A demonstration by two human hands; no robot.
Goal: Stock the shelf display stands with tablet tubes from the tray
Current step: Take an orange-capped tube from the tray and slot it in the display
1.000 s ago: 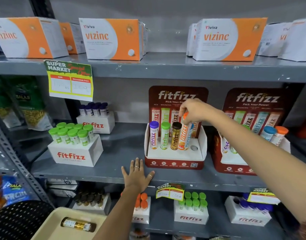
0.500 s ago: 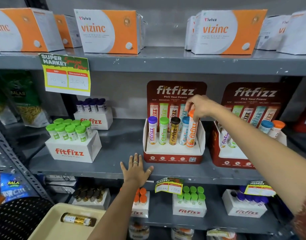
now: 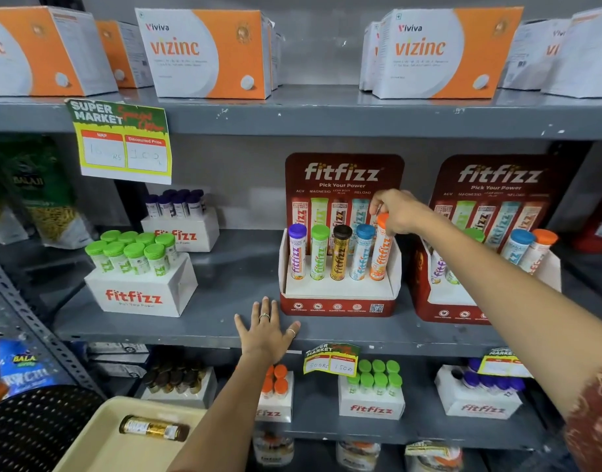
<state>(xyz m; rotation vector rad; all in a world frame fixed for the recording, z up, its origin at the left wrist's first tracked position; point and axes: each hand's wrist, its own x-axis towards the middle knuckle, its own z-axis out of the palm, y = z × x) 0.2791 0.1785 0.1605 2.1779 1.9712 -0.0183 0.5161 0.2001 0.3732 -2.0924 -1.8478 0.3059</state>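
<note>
Five tubes are standing in the red display stand [image 3: 340, 303] on the middle shelf [image 3: 190, 330], seen from the single head view.

Item 1: orange-capped tube [image 3: 380, 248]. The right hand [image 3: 396, 211] is pinching its cap from above, grip closed on it; the tube is sitting at the right end of the row, leaning slightly, its base down in the stand directly below the grip.

Items 2–5: blue-capped tube [image 3: 362, 253], touching or just beside the held one on the grip's left; then black-capped tube [image 3: 340, 252], green-capped tube [image 3: 319, 252] and purple-capped tube [image 3: 297, 250], each farther left of the grip, all upright.

Item 6: left hand [image 3: 267, 330]. It is lying flat, fingers spread, grip holding nothing, pressing on the front edge of the shelf, below and left of the right hand's grip, near the stand's front left corner.

Item 7: second display stand [image 3: 463, 301], sitting right of the grip, partly hidden by the right forearm, holding a blue-capped and an orange-capped tube among others.

Item 8: beige tray [image 3: 88, 447], lying well below and left of both hands, carrying one brown tube [image 3: 153, 428] on its side.
</note>
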